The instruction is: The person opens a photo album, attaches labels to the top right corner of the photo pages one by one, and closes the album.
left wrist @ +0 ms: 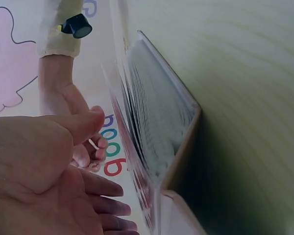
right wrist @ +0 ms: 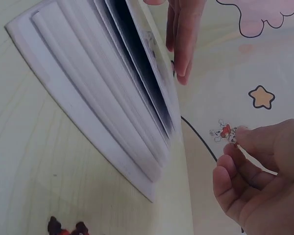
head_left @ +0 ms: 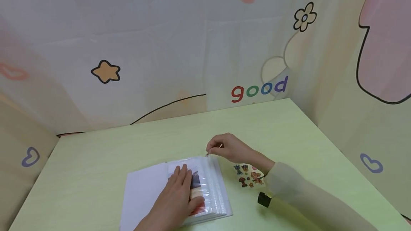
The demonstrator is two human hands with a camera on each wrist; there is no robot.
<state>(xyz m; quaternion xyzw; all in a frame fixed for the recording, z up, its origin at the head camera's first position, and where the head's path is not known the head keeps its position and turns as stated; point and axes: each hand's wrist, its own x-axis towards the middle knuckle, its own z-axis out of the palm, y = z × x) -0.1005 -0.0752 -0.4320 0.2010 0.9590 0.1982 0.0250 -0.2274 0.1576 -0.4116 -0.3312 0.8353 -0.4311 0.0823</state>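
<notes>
A photo album lies spread on the table, with clear plastic pockets on its right side. My left hand rests on the pocket page, fingers extended, partly covering a dark and red picture inside it. Just beyond the album's upper right corner, my right hand pinches a small sticker between thumb and fingertips. The sticker shows a spotted white cartoon dog with some red. From the left wrist view, the album's thick stack of pages appears edge-on.
A sheet of cartoon dog stickers lies right of the album, partly under the right forearm. A small black camera sits on the right sleeve. Behind the pale green table hangs a printed curtain.
</notes>
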